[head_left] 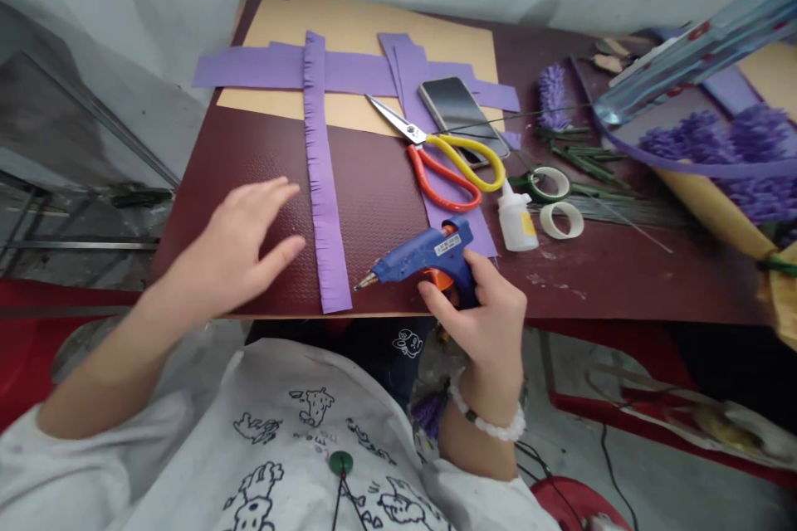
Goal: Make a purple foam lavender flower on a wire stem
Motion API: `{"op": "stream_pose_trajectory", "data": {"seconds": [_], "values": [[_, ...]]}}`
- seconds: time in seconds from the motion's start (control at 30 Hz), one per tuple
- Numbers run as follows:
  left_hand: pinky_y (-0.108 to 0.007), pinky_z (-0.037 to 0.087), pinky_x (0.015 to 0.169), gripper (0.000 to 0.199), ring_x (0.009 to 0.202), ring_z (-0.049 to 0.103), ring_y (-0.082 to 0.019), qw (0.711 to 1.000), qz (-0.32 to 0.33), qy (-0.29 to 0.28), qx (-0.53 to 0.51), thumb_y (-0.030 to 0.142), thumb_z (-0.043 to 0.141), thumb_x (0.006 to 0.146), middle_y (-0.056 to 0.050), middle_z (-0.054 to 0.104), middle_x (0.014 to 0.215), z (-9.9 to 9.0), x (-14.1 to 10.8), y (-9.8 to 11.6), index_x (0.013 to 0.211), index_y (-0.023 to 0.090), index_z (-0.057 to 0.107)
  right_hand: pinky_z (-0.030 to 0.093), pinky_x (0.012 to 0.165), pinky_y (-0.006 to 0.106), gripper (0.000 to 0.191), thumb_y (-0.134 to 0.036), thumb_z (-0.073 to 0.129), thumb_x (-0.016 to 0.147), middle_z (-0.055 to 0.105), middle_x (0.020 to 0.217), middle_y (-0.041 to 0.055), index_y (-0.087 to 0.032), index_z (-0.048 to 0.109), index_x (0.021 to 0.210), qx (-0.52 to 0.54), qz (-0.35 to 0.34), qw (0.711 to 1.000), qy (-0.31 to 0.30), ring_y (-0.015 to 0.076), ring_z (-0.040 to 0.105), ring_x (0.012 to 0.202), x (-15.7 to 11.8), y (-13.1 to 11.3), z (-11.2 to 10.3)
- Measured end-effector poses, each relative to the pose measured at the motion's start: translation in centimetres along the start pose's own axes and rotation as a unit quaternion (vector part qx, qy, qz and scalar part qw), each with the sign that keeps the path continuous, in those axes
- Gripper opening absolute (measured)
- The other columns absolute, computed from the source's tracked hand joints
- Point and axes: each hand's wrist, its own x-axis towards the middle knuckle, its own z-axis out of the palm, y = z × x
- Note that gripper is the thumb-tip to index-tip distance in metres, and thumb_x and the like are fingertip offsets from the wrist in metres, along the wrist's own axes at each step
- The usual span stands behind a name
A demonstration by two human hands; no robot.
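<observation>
A blue hot glue gun [408, 255] with an orange trigger is gripped at its handle by my right hand [489, 307], its nozzle pointing left. My left hand [240, 245] hovers with fingers stretched out, holding nothing, left of a fringed purple paper strip [327, 207]. That strip lies lengthwise toward me, its cuts along the left edge, and crosses a long purple strip [249, 68] at the back. Beyond the glue gun, scissors [429, 141] with red and yellow handles rest partly on a phone [464, 112] and more purple strips.
Right of the scissors stand a small white bottle [518, 220] and tape rolls [562, 221]. Farther right are green stems [591, 162], a purple flower spike [553, 95] and a wrapped purple bouquet [735, 141]. Tan paper [354, 12] covers the table's back; a red stool [579, 506] is below.
</observation>
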Motion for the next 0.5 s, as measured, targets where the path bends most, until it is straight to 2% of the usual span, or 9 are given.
{"op": "stream_pose_trajectory", "data": {"seconds": [0.07,0.13,0.2,0.27,0.3,0.37,0.43,0.5], "values": [[-0.047,0.038,0.108,0.053,0.127,0.047,-0.029,0.999,-0.026,0.012,0.020,0.043,0.048,0.089,-0.012,0.054,0.136,-1.4,2.9,-1.2,0.134,0.015,0.048,0.046,0.050,0.027,0.040,-0.043,0.067,0.075,0.058,0.064,-0.0010,-0.014,0.062,0.102,-0.006,0.002,1.000,0.009,0.0125,0.049,0.049,0.0,0.0,0.1],[-0.044,0.042,0.102,0.052,0.116,0.055,-0.027,0.999,-0.044,-0.011,0.028,0.042,0.047,0.089,-0.013,0.059,0.128,-2.1,6.6,-2.4,0.127,0.008,0.054,0.045,0.050,0.026,0.041,-0.044,0.066,0.075,0.058,0.063,-0.0014,-0.014,0.062,0.102,-0.015,0.006,1.000,0.015,0.0122,0.048,0.048,0.0,-0.1,0.2],[-0.039,0.044,0.097,0.053,0.106,0.059,-0.021,0.997,-0.072,-0.020,0.021,0.045,0.042,0.091,-0.010,0.065,0.118,-2.1,10.5,-3.7,0.121,0.005,0.058,0.044,0.049,0.026,0.040,-0.045,0.066,0.075,0.059,0.065,-0.0008,-0.015,0.062,0.101,-0.023,0.010,0.999,0.019,0.0122,0.047,0.048,0.0,-0.2,0.3],[-0.038,0.043,0.098,0.057,0.104,0.058,-0.020,0.992,-0.122,-0.012,0.033,0.050,0.041,0.089,-0.009,0.067,0.115,-1.5,14.1,-4.8,0.115,0.004,0.062,0.044,0.049,0.026,0.039,-0.045,0.065,0.075,0.059,0.065,-0.0005,-0.015,0.062,0.100,-0.024,0.014,0.999,0.024,0.0120,0.047,0.048,0.0,-0.3,0.4],[-0.039,0.041,0.100,0.057,0.107,0.056,-0.020,0.992,-0.120,-0.001,0.030,0.051,0.039,0.090,-0.009,0.067,0.115,-1.2,15.7,-5.4,0.113,0.004,0.063,0.043,0.048,0.026,0.039,-0.045,0.065,0.075,0.059,0.064,-0.0007,-0.015,0.062,0.100,-0.022,0.016,0.999,0.025,0.0118,0.046,0.047,0.0,-0.3,0.4],[-0.047,0.034,0.105,0.056,0.117,0.049,-0.026,0.985,-0.167,0.033,0.034,0.051,0.050,0.083,-0.012,0.066,0.116,-0.4,18.5,-6.4,0.104,0.001,0.066,0.043,0.047,0.026,0.040,-0.045,0.065,0.075,0.059,0.062,-0.0012,-0.015,0.062,0.101,-0.018,0.023,0.999,0.022,0.0114,0.045,0.046,0.0,-0.4,0.4],[-0.055,0.026,0.107,0.057,0.127,0.037,-0.030,0.981,-0.180,0.058,0.034,0.052,0.054,0.079,-0.013,0.061,0.124,0.2,20.7,-7.4,0.103,0.001,0.065,0.043,0.047,0.026,0.041,-0.045,0.064,0.076,0.059,0.062,-0.0011,-0.014,0.062,0.102,-0.012,0.025,0.999,0.019,0.0112,0.045,0.046,0.0,-0.4,0.4],[-0.060,0.024,0.107,0.053,0.129,0.033,-0.030,0.979,-0.195,0.052,0.014,0.051,0.061,0.074,-0.011,0.063,0.118,0.8,22.4,-8.3,0.098,0.003,0.065,0.044,0.047,0.026,0.041,-0.045,0.064,0.077,0.060,0.064,-0.0003,-0.013,0.062,0.102,-0.006,0.022,0.999,0.022,0.0112,0.047,0.046,0.1,-0.5,0.5]]}}
